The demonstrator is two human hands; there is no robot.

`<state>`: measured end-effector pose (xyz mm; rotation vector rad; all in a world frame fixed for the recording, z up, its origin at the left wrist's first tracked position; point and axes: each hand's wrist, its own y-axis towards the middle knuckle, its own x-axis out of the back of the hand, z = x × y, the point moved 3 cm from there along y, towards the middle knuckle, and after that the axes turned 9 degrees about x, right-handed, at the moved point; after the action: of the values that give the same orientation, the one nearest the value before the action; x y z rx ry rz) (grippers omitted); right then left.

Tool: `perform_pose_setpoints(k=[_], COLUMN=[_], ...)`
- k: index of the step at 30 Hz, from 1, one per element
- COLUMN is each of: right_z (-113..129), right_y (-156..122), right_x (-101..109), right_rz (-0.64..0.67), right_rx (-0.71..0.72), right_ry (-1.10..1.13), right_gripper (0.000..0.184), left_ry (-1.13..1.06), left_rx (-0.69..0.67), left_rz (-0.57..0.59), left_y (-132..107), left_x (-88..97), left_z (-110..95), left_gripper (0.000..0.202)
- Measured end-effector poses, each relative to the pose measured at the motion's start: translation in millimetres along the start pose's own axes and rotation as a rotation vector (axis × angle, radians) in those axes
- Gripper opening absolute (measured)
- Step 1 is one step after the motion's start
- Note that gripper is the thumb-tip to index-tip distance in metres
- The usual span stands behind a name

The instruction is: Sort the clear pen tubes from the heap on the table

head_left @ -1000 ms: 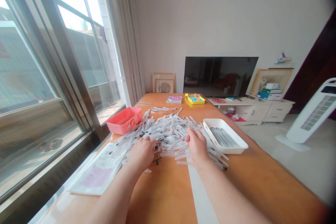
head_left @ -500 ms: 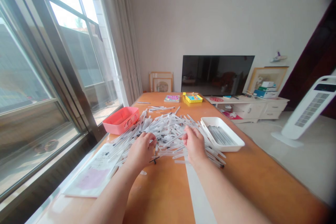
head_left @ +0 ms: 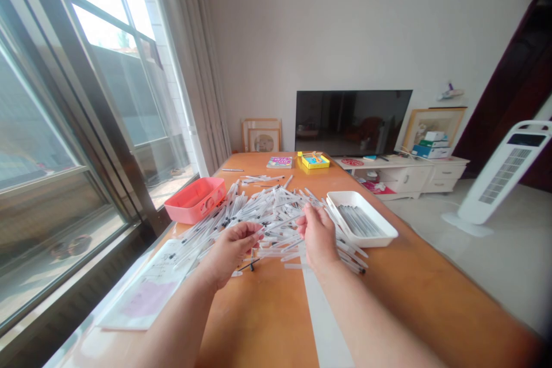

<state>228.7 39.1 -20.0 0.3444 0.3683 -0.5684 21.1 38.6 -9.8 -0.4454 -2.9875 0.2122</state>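
A translucent pen point(head_left: 282, 221) slants between my two hands above a heap of similar clear pens point(head_left: 276, 201) with black parts. My right hand point(head_left: 318, 236) grips its right end between thumb and fingers. My left hand point(head_left: 235, 247) has thumb and forefinger pinched together at its left end; the exact contact is hard to make out. Below my left hand, a small black piece point(head_left: 250, 265) lies on the table. A white tray point(head_left: 382, 240) holding a row of grey-clear pens stands right of my right hand.
A red plastic basket point(head_left: 196, 210) stands left of the heap, above a printed booklet point(head_left: 142, 293). A white strip point(head_left: 323, 316) runs along the wooden table point(head_left: 259, 322). Farther back are a pink booklet point(head_left: 279, 162) and a yellow box point(head_left: 315, 163).
My left hand has turned, and its thumb and forefinger have come up to the pen's left end. My right hand stays nearly still, holding the pen. The view has shifted slightly.
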Motion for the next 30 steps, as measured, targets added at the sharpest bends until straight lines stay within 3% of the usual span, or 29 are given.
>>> perform_pose_setpoints(k=[7, 13, 18, 21, 25, 30], right_z=[-5, -3, 4, 10, 22, 29], right_y=[-3, -12, -22, -33, -48, -57], right_x=[-3, -10, -17, -22, -29, -33], right_rz=[0.045, 0.124, 0.337, 0.495, 0.651, 0.690], right_rx=[0.009, -0.071, -0.179, -0.220, -0.179, -0.080], right_ry=[-0.014, 0.011, 0.052, 0.009, -0.084, -0.119], right_gripper=[0.037, 0.034, 0.026, 0.021, 0.019, 0.019], left_ry=[0.003, -0.069, -0.154, -0.226, -0.312, -0.406], left_rx=[0.001, -0.009, -0.036, -0.031, -0.067, -0.022], left_rz=[0.018, -0.018, -0.134, -0.139, -0.113, -0.091], left_y=[-2, 2, 3, 2, 1, -1], left_x=[-3.7, 1.2, 11.3, 15.3, 18.0, 17.0], left_z=[-3, 2, -1, -2, -2, -3], left_gripper=[0.033, 0.039, 0.036, 0.037, 0.040, 0.041])
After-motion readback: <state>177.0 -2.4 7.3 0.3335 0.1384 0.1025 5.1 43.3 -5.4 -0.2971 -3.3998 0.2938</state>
